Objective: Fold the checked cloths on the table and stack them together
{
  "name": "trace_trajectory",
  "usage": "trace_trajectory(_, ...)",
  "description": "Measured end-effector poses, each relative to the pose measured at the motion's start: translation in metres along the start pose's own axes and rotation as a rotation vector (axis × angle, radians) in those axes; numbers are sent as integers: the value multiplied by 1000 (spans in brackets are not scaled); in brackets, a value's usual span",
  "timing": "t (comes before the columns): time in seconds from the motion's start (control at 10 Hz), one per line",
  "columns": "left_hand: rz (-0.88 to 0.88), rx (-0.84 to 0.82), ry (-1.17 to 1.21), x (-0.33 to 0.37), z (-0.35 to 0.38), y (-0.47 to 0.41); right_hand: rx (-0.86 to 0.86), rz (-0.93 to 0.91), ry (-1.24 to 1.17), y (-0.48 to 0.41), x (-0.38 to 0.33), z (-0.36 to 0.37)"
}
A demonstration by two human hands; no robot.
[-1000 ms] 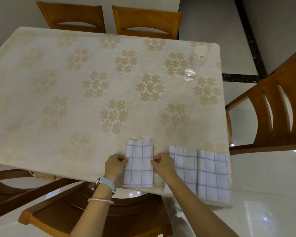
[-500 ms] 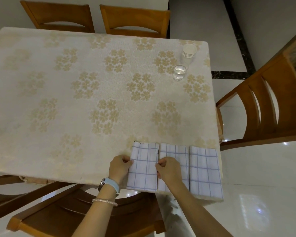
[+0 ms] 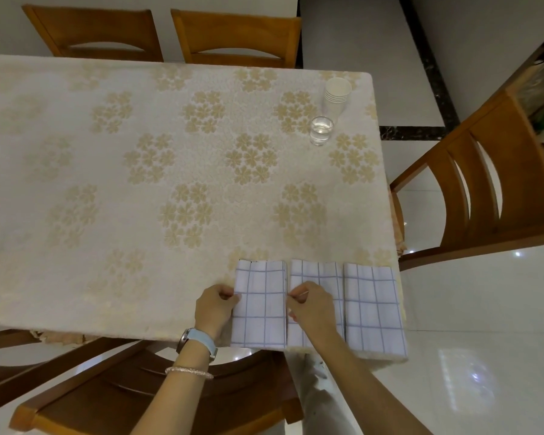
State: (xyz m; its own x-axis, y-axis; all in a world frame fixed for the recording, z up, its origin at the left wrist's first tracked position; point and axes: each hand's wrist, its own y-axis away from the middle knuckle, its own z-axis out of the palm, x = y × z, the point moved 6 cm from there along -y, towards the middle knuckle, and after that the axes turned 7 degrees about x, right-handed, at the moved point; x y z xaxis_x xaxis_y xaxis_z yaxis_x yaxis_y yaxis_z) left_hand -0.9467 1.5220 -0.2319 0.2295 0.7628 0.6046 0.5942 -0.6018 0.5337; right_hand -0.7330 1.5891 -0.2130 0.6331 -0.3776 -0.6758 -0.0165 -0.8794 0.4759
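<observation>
Three checked cloths lie folded in a row at the near right corner of the worktop (image 3: 76, 246), side by side with their long edges almost meeting: the left cloth (image 3: 259, 309), the middle cloth (image 3: 324, 274) and the right cloth (image 3: 374, 309). Each is a flat upright rectangle of thin white fabric crossed by pale blue lines.

My left grip (image 3: 215, 309) pinches the left cloth's left edge, knuckles up and fingers curled under. My right grip (image 3: 311, 309) pinches the same cloth's right edge between thumb and forefinger; the rest of that hand lies over the middle cloth. Both forearms reach in from below. On my left wrist sit one watch (image 3: 198, 339) with a light blue strap and one thin beaded bracelet (image 3: 189, 372).

The worktop wears a cream tablecloth (image 3: 176, 158), textured, with gold flower clusters. Near its far right corner stand one clear glass (image 3: 321, 130) with water in it and, just behind, one stack of white paper cups (image 3: 336, 94). I count at least four wooden chairs (image 3: 236, 39): two at the far side, one on my right, one beneath me.
</observation>
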Motion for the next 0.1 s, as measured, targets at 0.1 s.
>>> trace_trajectory(0.1,1,31,14,2,-3,1,-2,9,-79,2,-3,-8)
